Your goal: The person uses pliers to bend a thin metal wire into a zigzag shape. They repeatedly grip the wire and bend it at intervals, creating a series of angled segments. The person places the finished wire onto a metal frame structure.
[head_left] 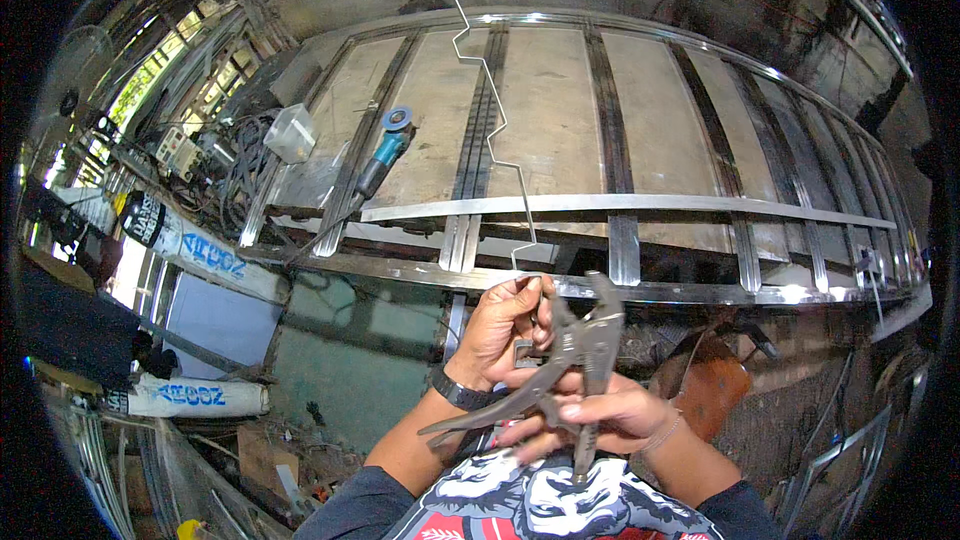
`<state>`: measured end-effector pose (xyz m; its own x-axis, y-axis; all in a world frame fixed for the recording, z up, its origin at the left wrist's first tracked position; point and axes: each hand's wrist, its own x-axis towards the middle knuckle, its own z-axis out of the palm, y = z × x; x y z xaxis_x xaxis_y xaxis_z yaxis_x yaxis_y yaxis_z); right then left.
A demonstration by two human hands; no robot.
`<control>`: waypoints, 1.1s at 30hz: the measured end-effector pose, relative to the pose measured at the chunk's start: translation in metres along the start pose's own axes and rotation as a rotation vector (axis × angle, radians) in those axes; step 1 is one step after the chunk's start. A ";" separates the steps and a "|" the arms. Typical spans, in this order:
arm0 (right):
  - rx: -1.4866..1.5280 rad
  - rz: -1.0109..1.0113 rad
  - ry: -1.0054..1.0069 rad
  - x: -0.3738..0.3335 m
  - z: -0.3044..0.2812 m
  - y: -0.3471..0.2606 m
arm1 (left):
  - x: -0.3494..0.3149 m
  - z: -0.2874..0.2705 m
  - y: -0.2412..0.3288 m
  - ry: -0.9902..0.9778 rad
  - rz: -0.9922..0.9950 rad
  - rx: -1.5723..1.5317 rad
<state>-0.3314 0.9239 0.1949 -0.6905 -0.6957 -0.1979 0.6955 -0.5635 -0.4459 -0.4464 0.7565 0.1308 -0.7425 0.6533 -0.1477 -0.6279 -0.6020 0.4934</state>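
My left hand (505, 328), with a dark band on its wrist, is closed around the near end of a thin metal rod bent in zigzags (497, 127). From there the rod runs far up across the metal frame. In my right hand (625, 412) is a pair of locking pliers (592, 345), held by the handles close to my chest. Their jaws point up and away, just right of my left fingers. Whether the jaws touch the rod's end is hard to tell.
A long metal frame with crossbars (612, 140) stretches ahead, a flat bar (640, 203) lying across it. A blue angle grinder (385, 155) rests on the left, near a clear plastic box (290, 133). White gas cylinders (200, 245) lie farther left; something orange (715, 390) is at right.
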 end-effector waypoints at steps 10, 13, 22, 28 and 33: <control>-0.597 -0.282 0.306 -0.032 -0.001 -0.045 | -0.013 0.006 0.006 0.058 0.033 0.176; -0.780 -0.166 0.354 -0.036 0.004 -0.053 | -0.015 0.007 0.007 0.083 0.047 0.242; -0.997 -0.119 0.329 -0.012 0.014 -0.058 | -0.017 0.011 -0.001 0.169 0.111 0.295; -1.039 -0.020 0.311 -0.006 0.007 -0.063 | -0.019 -0.004 -0.008 0.179 0.158 0.351; -0.981 -0.039 0.307 -0.004 0.001 -0.059 | -0.018 -0.006 -0.011 0.151 0.217 0.428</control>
<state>-0.3700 0.9595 0.2225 -0.8261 -0.4635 -0.3207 0.2977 0.1244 -0.9465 -0.4272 0.7486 0.1232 -0.8909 0.4409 -0.1094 -0.3263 -0.4536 0.8293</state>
